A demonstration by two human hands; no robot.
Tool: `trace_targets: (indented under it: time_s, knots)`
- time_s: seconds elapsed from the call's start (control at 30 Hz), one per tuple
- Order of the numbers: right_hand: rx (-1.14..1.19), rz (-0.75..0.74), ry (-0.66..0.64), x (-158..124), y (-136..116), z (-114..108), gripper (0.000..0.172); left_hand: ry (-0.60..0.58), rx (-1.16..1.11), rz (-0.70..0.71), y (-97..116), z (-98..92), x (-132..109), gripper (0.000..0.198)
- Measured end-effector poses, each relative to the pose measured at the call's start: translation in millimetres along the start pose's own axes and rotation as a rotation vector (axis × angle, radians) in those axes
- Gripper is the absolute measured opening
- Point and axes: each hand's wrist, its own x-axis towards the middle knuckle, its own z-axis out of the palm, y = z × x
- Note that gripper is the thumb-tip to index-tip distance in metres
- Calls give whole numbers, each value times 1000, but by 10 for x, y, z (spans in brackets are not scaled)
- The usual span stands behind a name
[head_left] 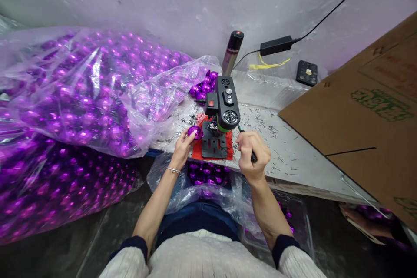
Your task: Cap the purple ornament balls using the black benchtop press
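A shiny, faceted purple ball, round with no long axis, is pinched in the left hand, at its one o'clock. The ball sits just beside the black base plate of a lever machine, at the plate's ten o'clock. The right hand, farther off at four o'clock, grips the lever handle.

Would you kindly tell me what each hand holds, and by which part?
The left hand's grip holds a shiny purple ball by its left side; the right hand's grip holds a slim lever by its black, rounded handle.
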Motion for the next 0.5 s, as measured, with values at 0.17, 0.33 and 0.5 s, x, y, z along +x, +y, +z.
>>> trace_targets:
  time_s: [0.17, 0.33, 0.5]
  knots:
    - [3, 8, 20, 32, -14, 8, 28, -56, 184, 127, -153, 55, 30, 70]
    - [-4, 12, 18, 49, -16, 1, 28, -114, 548, 331, -309, 151, 64, 71]
    - [-6, 1, 9, 31, -11, -3, 26, -153, 787, 486, -318, 189, 78, 68]
